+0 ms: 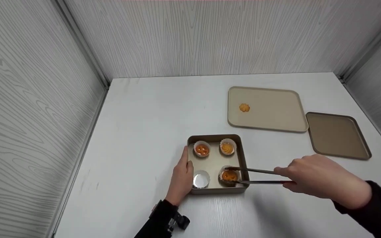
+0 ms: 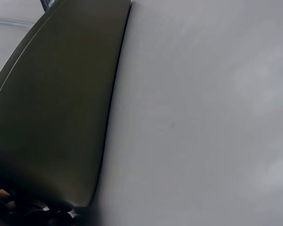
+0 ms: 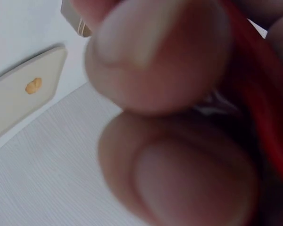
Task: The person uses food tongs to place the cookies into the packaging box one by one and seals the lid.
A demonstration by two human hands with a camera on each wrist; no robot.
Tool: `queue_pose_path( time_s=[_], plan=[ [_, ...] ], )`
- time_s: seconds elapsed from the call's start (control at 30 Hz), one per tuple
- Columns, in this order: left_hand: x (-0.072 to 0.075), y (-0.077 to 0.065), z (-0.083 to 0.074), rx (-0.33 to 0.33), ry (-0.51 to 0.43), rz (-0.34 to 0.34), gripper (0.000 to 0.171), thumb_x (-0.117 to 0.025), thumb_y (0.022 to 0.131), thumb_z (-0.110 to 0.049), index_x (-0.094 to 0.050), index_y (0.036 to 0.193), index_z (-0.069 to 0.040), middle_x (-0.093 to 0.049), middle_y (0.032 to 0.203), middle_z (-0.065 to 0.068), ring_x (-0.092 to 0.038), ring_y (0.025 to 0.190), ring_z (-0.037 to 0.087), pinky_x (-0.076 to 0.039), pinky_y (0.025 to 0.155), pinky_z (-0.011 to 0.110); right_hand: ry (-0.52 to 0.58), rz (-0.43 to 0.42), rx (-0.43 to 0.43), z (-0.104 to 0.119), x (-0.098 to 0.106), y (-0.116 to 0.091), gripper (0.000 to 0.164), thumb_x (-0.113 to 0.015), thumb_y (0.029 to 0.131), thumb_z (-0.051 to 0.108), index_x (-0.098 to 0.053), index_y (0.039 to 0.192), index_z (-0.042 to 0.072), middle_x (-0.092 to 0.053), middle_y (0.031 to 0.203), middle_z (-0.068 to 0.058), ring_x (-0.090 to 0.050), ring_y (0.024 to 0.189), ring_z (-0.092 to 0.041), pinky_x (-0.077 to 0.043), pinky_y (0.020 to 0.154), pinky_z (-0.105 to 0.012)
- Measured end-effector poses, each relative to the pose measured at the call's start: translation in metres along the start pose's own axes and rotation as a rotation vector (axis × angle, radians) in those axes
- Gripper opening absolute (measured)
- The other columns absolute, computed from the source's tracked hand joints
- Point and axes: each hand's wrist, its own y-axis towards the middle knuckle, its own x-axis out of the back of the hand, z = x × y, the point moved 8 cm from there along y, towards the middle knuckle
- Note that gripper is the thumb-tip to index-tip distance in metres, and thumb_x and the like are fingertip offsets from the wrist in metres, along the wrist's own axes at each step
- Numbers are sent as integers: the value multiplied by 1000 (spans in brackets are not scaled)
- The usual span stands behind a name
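Note:
A square baking tin stands in front of me, with my left hand gripping its left wall, thumb at the rim. My right hand pinches a pair of tongs, whose red grip shows in the right wrist view. The tong tips reach either side of an orange-brown cookie in the front right paper cup. Behind it sits a cup with a swirled cookie; at back left, one with a pretzel-shaped cookie. The front left cup shows its bare bottom.
A beige tray lies beyond the tin, to the right, bearing one flower-shaped cookie. Against its right corner rests a brown square tray. Pale wood-grain panels wall in the white table at the back and sides.

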Motion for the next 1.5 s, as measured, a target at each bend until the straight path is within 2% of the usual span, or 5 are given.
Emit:
queue_pose_path(
  time_s=[0.53,0.83,1.17,1.33,1.5],
  plan=[
    [0,0,1,-12,-2,0,56,-38,108,-8,-21,161,3,-25,166,19,-27,152,30,-25,124,45,4,-20,-41,-6,-7,-1,29,-84,78,20,-56,82,18,-37,54,12,-28,45,-4,-22,39,-23],
    [0,0,1,-10,-6,3,56,-37,109,-9,-20,161,2,-24,167,18,-25,153,27,-25,124,43,49,-39,-45,-11,-11,-2,27,-84,78,21,-59,87,20,-44,55,15,-33,46,-3,-25,41,-24],
    [0,0,0,-13,-8,-4,56,-38,108,-9,-22,161,3,-25,166,19,-26,153,29,-24,125,44,88,-60,-55,-15,-8,-10,28,-85,79,22,-61,94,22,-48,58,18,-30,47,1,-24,41,-21],
    [0,0,1,-22,-8,-7,56,-38,108,-9,-22,161,3,-25,166,19,-27,152,30,-25,124,45,99,-40,-72,-18,-9,-13,28,-85,80,22,-61,95,23,-46,59,19,-29,48,1,-24,41,-21],
    [0,0,1,-23,-7,-9,56,-38,108,-8,-22,161,4,-25,166,20,-27,152,31,-25,124,45,106,-58,-66,-18,-7,-15,30,-85,80,21,-60,95,24,-43,60,21,-28,48,3,-24,41,-20]
  ],
)
